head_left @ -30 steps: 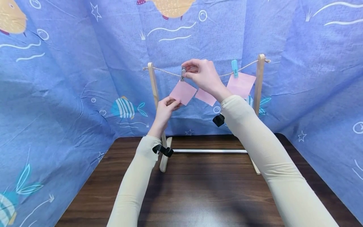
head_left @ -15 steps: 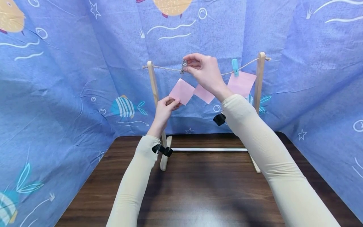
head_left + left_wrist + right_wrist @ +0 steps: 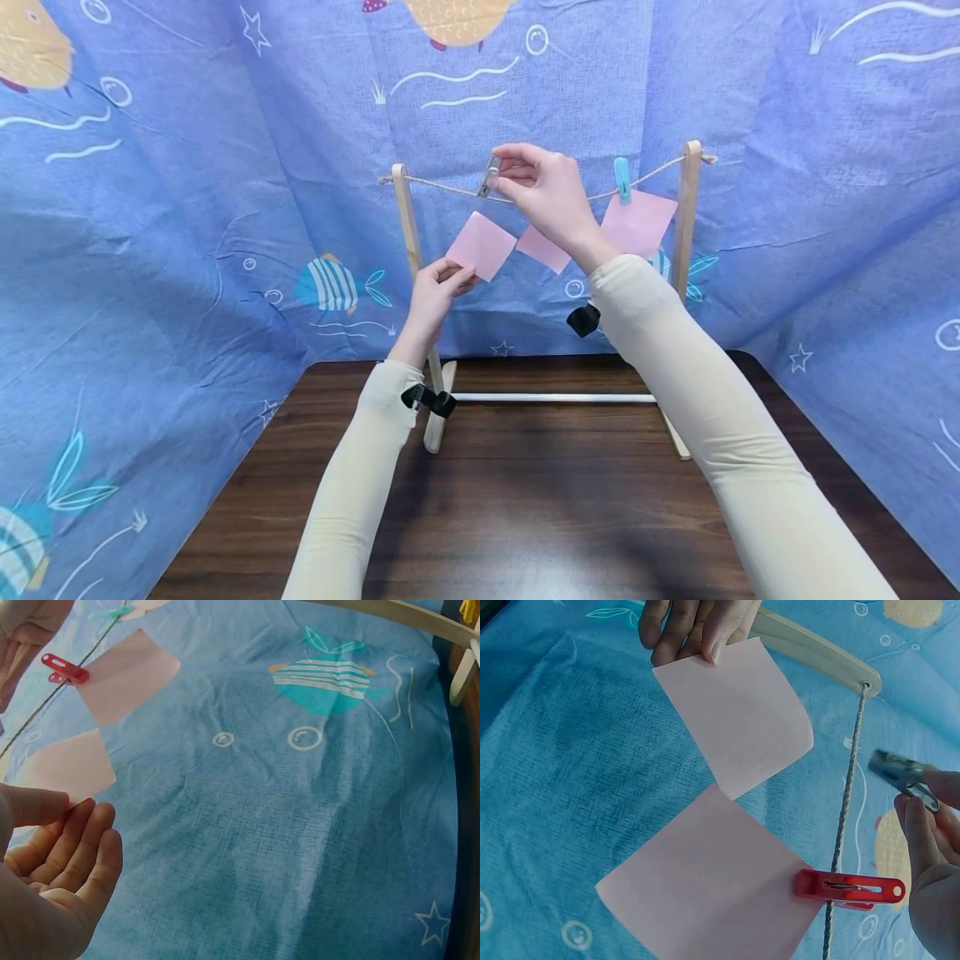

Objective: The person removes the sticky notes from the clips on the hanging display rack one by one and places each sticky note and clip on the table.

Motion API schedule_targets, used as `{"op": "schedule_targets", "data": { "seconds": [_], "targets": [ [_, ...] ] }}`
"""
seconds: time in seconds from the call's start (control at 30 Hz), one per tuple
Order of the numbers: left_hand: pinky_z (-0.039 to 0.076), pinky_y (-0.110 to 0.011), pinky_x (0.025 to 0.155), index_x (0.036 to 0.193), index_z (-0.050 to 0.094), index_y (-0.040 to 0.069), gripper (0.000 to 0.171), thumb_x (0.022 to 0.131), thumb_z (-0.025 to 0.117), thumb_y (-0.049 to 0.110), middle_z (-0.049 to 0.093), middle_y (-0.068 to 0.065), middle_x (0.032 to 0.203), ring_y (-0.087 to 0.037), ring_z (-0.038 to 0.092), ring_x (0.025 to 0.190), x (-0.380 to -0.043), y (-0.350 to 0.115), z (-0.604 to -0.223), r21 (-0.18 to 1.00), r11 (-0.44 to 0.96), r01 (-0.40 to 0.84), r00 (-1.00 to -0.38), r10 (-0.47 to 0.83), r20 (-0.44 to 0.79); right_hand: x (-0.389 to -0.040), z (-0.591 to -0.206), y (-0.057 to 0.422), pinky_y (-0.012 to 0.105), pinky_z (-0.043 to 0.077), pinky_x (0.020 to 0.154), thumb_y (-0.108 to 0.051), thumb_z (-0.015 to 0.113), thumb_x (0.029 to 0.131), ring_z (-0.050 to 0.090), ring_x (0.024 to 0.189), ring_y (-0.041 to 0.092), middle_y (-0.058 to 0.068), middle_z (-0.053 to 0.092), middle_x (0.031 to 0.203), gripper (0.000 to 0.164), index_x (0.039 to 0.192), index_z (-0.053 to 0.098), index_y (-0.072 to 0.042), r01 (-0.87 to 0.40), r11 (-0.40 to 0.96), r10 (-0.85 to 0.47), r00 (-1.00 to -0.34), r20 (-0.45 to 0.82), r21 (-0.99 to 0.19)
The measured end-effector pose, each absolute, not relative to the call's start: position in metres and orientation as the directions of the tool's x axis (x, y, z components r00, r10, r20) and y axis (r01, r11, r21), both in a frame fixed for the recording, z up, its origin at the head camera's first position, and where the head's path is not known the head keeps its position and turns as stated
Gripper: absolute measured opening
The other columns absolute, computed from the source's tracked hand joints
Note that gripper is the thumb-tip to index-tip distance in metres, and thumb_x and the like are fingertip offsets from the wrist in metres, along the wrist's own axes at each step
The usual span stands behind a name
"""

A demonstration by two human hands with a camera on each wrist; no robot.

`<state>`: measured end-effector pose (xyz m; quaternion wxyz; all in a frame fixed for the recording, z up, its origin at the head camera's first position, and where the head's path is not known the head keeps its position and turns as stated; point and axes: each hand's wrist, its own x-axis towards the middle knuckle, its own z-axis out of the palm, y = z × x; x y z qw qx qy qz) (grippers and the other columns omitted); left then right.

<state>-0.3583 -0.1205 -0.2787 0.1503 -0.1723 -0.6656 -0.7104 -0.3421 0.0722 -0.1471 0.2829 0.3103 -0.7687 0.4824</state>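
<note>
My left hand (image 3: 437, 292) pinches a square pink paper (image 3: 482, 247) by its lower corner, thumb over its face. The sheet's upper corner points up, below the rope (image 3: 850, 765). Above it, my right hand (image 3: 547, 187) pinches a silver metal clothespin (image 3: 896, 772) between thumb and fingers. In the right wrist view the metal clothespin stands apart from both rope and held paper. A second pink paper (image 3: 705, 877) hangs from a red clothespin (image 3: 814, 883); in the head view my right hand hides that clothespin. A third pink paper (image 3: 637, 223) hangs from a teal clothespin (image 3: 622, 179).
Two wooden posts (image 3: 685, 225) carry the rope, joined low down by a white bar (image 3: 555, 397). The rack stands on a dark wooden table (image 3: 525, 500). A blue cloth (image 3: 187, 250) with printed fish hangs behind and at both sides.
The metal clothespin has come off the paper's upper corner and the rope, moving up and right with my right hand. My left hand keeps the paper nearly in place.
</note>
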Motion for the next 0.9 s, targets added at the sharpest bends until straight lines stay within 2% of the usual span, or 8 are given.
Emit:
{"op": "schedule_targets", "data": {
  "seconds": [0.13, 0.2, 0.27, 0.33, 0.43, 0.47, 0.67, 0.9],
  "targets": [
    [0.051, -0.056, 0.098, 0.099, 0.067, -0.005, 0.010, 0.097, 0.067, 0.006, 0.072, 0.002, 0.084, -0.011, 0.071, 0.080, -0.359, -0.121, -0.280, 0.894, -0.075, 0.441, -0.896, 0.018, 0.444, -0.345, -0.149, 0.075, 0.024, 0.054, 0.092, -0.014, 0.073, 0.094, 0.068, 0.106, 0.015, 0.009, 0.071, 0.116, 0.038, 0.130, 0.066, -0.007, -0.727, 0.352, -0.194, -0.673, 0.714, -0.590],
    [0.056, -0.048, 0.094, 0.100, 0.067, -0.004, 0.010, 0.097, 0.067, 0.006, 0.071, 0.002, 0.084, -0.011, 0.071, 0.080, -0.359, -0.121, -0.280, 0.896, -0.071, 0.439, -0.897, 0.017, 0.441, -0.345, -0.149, 0.076, 0.026, 0.055, 0.092, -0.015, 0.073, 0.094, 0.068, 0.108, 0.016, 0.009, 0.071, 0.117, 0.038, 0.131, 0.066, -0.008, -0.721, 0.355, -0.196, -0.680, 0.707, -0.595],
    [0.057, -0.045, 0.092, 0.100, 0.067, -0.003, 0.011, 0.098, 0.067, 0.007, 0.071, 0.003, 0.084, -0.017, 0.072, 0.083, -0.359, -0.122, -0.281, 0.898, -0.063, 0.436, -0.899, 0.015, 0.438, -0.345, -0.150, 0.077, 0.027, 0.055, 0.092, -0.016, 0.073, 0.094, 0.068, 0.108, 0.015, 0.008, 0.070, 0.117, 0.039, 0.132, 0.066, -0.008, -0.720, 0.364, -0.200, -0.680, 0.706, -0.590],
    [0.057, -0.046, 0.093, 0.101, 0.067, -0.004, 0.012, 0.097, 0.067, 0.007, 0.071, 0.003, 0.084, -0.017, 0.072, 0.084, -0.358, -0.123, -0.281, 0.899, -0.063, 0.433, -0.900, 0.016, 0.435, -0.345, -0.151, 0.078, 0.027, 0.055, 0.092, -0.017, 0.073, 0.094, 0.068, 0.108, 0.014, 0.008, 0.070, 0.118, 0.040, 0.133, 0.065, -0.009, -0.724, 0.367, -0.205, -0.676, 0.708, -0.585],
    [0.053, -0.053, 0.098, 0.101, 0.067, -0.004, 0.012, 0.097, 0.067, 0.007, 0.071, 0.003, 0.084, -0.017, 0.072, 0.083, -0.357, -0.123, -0.282, 0.902, -0.058, 0.428, -0.903, 0.015, 0.429, -0.343, -0.152, 0.079, 0.026, 0.055, 0.092, -0.018, 0.073, 0.094, 0.067, 0.108, 0.012, 0.006, 0.070, 0.118, 0.041, 0.134, 0.065, -0.010, -0.731, 0.363, -0.215, -0.669, 0.711, -0.578],
    [0.053, -0.052, 0.097, 0.101, 0.067, -0.004, 0.012, 0.097, 0.067, 0.008, 0.071, 0.003, 0.083, -0.012, 0.070, 0.080, -0.357, -0.124, -0.282, 0.903, -0.051, 0.426, -0.904, 0.014, 0.427, -0.343, -0.153, 0.080, 0.026, 0.054, 0.093, -0.018, 0.073, 0.094, 0.067, 0.107, 0.012, 0.006, 0.070, 0.118, 0.041, 0.134, 0.065, -0.010, -0.734, 0.359, -0.218, -0.667, 0.713, -0.577],
    [0.056, -0.047, 0.093, 0.101, 0.067, -0.006, 0.014, 0.097, 0.068, 0.008, 0.071, 0.001, 0.083, -0.016, 0.070, 0.081, -0.354, -0.129, -0.288, 0.904, -0.033, 0.426, -0.904, 0.007, 0.427, -0.342, -0.158, 0.087, 0.025, 0.050, 0.093, -0.023, 0.073, 0.094, 0.066, 0.105, 0.010, 0.003, 0.069, 0.115, 0.041, 0.133, 0.066, -0.014, -0.727, 0.355, -0.203, -0.673, 0.711, -0.588],
    [0.058, -0.044, 0.090, 0.101, 0.066, -0.008, 0.015, 0.096, 0.068, 0.007, 0.072, 0.001, 0.084, -0.012, 0.070, 0.079, -0.344, -0.140, -0.292, 0.894, 0.003, 0.447, -0.894, 0.005, 0.447, -0.334, -0.164, 0.103, 0.027, 0.052, 0.096, -0.025, 0.074, 0.093, 0.063, 0.106, 0.011, 0.004, 0.068, 0.115, 0.042, 0.133, 0.066, -0.015, -0.701, 0.315, -0.167, -0.705, 0.689, -0.640]
  ]
}}
